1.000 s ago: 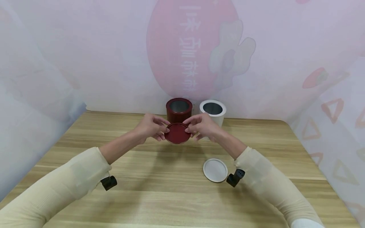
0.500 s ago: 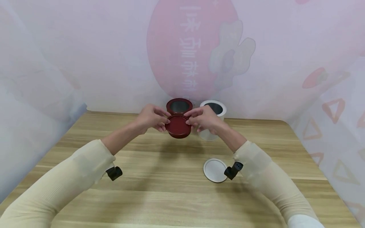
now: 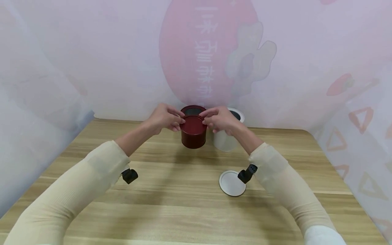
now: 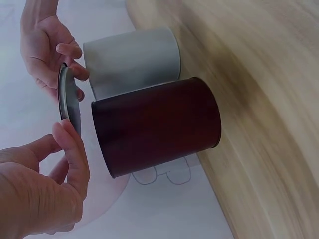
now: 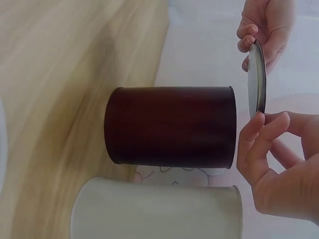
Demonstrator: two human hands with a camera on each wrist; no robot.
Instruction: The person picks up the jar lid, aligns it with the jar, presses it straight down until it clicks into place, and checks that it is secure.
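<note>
Both hands hold a round dark red lid [image 3: 193, 121] by its rim, just above the open mouth of a dark red tin [image 3: 193, 137] at the back of the wooden table [image 3: 171, 204]. My left hand [image 3: 165, 119] pinches the lid's left edge, my right hand [image 3: 218, 119] its right edge. The wrist views show the lid [image 4: 69, 98] [image 5: 256, 78] hovering a small gap above the red tin [image 4: 157, 124] [image 5: 172, 125], level with the mouth. Its underside is silvery.
A white open tin [image 3: 226, 137] [image 4: 132, 57] [image 5: 157, 211] stands right beside the red one. Its white lid [image 3: 231, 183] lies flat on the table nearer me, right of centre. A pink printed backdrop [image 3: 208, 51] rises behind the tins.
Both hands carried the red lid away from me and upward, from in front of the red tin to just over its mouth. The white lid and tins stayed put.
</note>
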